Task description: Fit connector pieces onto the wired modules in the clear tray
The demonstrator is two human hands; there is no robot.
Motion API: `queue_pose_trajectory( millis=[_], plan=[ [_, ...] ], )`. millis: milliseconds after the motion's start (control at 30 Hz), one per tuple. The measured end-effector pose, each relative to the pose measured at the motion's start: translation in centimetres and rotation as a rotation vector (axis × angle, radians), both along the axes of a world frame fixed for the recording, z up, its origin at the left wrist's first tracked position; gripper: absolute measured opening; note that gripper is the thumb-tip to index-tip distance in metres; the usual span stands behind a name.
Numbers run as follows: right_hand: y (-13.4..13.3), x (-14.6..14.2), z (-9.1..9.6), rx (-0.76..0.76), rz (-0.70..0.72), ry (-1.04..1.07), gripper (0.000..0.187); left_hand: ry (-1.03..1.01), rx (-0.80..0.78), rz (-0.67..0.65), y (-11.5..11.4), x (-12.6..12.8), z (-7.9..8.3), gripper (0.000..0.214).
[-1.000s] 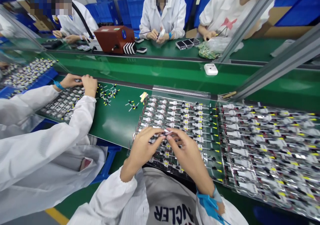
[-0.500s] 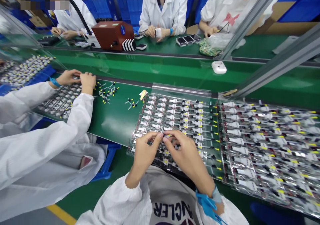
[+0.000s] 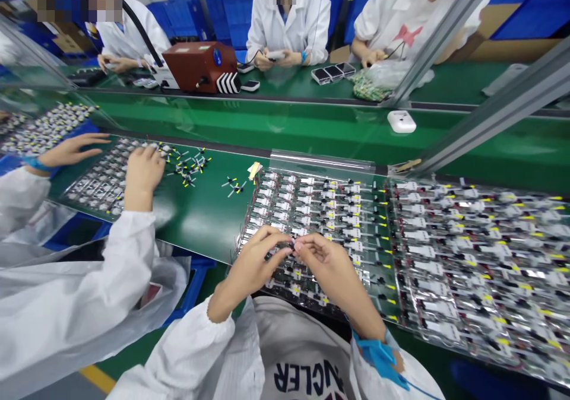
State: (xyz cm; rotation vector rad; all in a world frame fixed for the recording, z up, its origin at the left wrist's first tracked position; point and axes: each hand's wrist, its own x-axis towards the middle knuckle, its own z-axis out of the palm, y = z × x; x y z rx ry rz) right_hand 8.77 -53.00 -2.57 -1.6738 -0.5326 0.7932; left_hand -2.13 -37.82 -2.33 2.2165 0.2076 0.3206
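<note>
My left hand [image 3: 259,259] and my right hand [image 3: 327,263] meet above a clear plastic tray [image 3: 366,274]. Thumb and forefinger of each hand are closed in a pinch, fingertips almost touching. Whatever small piece sits between them is mostly covered and too tiny to name. Under and around the hands, the tray holds rows of small white parts [image 3: 307,199] with thin red and black wires and yellow-tipped leads. A blue wrist strap [image 3: 378,358] circles my right wrist.
A second tray of similar parts [image 3: 445,269] lies at right. Loose yellow-tipped connectors [image 3: 191,165] are scattered left of my tray. A co-worker's hand [image 3: 145,171] is over another tray [image 3: 95,180]. A white case [image 3: 401,121] and a metal post [image 3: 499,106] stand beyond.
My left wrist has shifted left and its fingers have stretched out more, while the fingertips stay near my right hand's. The co-worker's hands at left have moved apart.
</note>
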Motion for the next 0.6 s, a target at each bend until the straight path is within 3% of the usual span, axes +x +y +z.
queue_pose_trajectory(
  millis=[267,433,600],
  plan=[
    [0.3,0.2,0.2,-0.047,0.024,-0.054,0.033,0.09,-0.017,-0.045,1.3,0.5,-0.1,0.018],
    [0.5,0.2,0.6,-0.021,-0.005,-0.368,0.04,0.131,-0.034,-0.095,2.1,1.6,0.5,0.016],
    [0.6,1.2,0.7,-0.033,0.135,-0.6,0.023,0.204,-0.129,-0.044,2.8,3.1,0.1,0.016]
  ],
)
